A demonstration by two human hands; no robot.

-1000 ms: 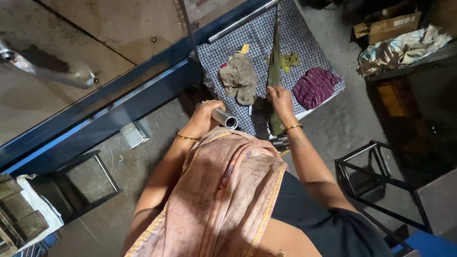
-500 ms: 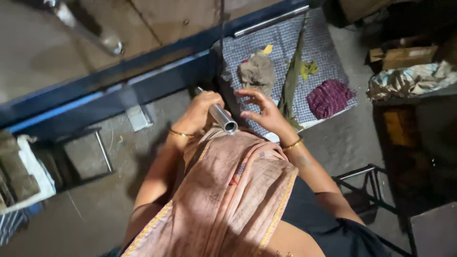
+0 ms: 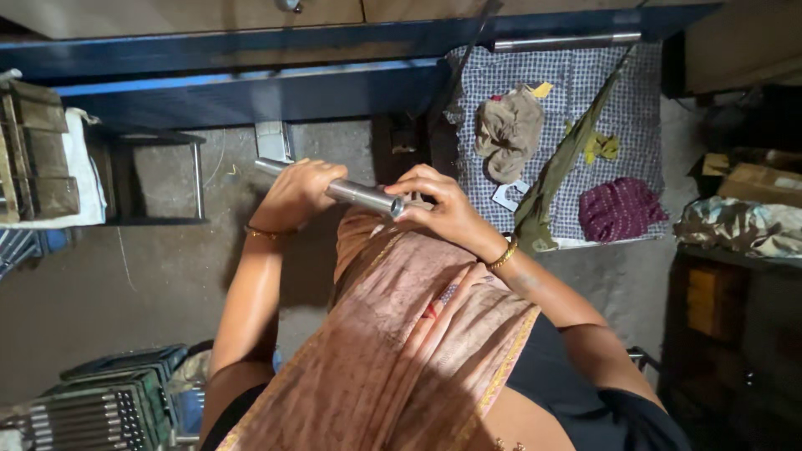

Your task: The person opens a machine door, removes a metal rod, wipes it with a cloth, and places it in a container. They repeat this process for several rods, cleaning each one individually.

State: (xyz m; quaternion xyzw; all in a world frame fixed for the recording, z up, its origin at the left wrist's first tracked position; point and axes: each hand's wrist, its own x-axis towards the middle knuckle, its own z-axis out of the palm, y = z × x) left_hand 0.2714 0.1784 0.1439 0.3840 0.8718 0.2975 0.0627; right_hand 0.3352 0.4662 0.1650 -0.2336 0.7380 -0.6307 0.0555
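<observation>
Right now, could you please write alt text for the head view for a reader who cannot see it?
Seen from above, a person holds a metal tube: the left hand grips its middle and the right hand touches its open end. Beyond, a checked cloth carries a rag, a maroon bundle and a metal rod.

Lifted off the checked cloth (image 3: 576, 83) and brought back to the near end of the metal tube (image 3: 334, 189): right hand (image 3: 443, 205). Swung level across the body, left hand (image 3: 301, 188) clasped mid-length.
</observation>
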